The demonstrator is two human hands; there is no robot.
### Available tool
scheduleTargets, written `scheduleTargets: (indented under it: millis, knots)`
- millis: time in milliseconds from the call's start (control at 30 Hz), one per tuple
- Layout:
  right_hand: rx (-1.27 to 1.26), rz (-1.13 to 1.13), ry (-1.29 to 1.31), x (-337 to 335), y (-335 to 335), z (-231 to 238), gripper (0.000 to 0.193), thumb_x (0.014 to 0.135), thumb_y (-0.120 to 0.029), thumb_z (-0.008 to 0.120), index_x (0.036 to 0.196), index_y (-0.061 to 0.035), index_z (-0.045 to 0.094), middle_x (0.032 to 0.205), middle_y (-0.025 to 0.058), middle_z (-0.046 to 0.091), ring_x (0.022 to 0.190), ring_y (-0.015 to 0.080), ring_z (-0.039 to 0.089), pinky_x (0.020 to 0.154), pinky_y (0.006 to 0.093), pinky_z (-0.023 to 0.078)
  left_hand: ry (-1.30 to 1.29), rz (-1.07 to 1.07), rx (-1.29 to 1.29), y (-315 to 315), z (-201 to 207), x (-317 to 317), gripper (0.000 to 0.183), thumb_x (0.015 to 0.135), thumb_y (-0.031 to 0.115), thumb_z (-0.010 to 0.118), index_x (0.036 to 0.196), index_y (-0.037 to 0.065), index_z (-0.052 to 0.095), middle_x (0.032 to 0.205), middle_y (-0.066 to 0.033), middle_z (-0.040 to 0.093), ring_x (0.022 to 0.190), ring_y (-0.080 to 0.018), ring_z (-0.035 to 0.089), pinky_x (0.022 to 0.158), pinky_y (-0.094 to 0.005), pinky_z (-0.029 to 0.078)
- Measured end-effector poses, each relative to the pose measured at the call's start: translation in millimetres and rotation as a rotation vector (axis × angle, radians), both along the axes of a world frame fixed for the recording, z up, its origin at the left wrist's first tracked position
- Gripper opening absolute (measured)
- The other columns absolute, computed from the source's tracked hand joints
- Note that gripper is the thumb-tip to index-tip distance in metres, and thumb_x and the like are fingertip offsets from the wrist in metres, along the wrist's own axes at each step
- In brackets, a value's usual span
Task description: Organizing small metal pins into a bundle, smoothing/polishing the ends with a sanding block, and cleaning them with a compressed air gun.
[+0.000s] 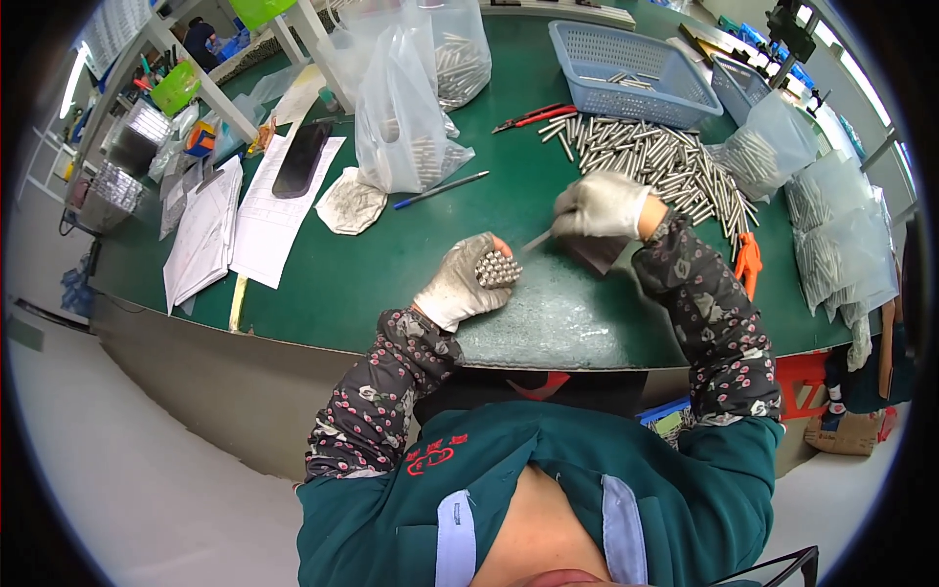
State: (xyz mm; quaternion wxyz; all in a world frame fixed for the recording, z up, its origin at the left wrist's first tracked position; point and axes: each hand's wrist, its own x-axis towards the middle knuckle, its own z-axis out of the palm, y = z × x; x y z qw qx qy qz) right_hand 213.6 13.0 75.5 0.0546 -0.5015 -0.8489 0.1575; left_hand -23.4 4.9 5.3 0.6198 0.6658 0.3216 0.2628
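Blue plastic basket [641, 102] sits on the far side of the table [337, 284] with a few pins [626, 80] inside; many more lie in a loose pile [675, 168] just in front of it. Clear bags hold pins too: a rear bag [462, 68], a front bag [406, 127], a bag [768, 152] beside the pile and stacked bags [836, 240] at the right edge. The left hand [460, 281] wraps a bundle [497, 270] of pins, ends showing; the right hand [599, 207] pinches one slim pin [536, 241] near the bundle.
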Motion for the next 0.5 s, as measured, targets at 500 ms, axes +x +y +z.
scheduleTargets:
  millis: [500]
  knots:
    - [-0.135,-0.009,0.082,-22,-4,3,0.025,0.073,-0.035,0.061,0.079,-0.0112,0.067,0.074,0.0113,0.063,0.068,0.0264,0.06,0.064,0.0333,0.049,0.012,-0.011,0.07,-1,-3,0,0.044,0.057,-0.004,0.069,0.094,0.006,0.048,0.084,0.0031,0.048,0.08,-0.0062,0.048,0.072,-0.0194,0.041]
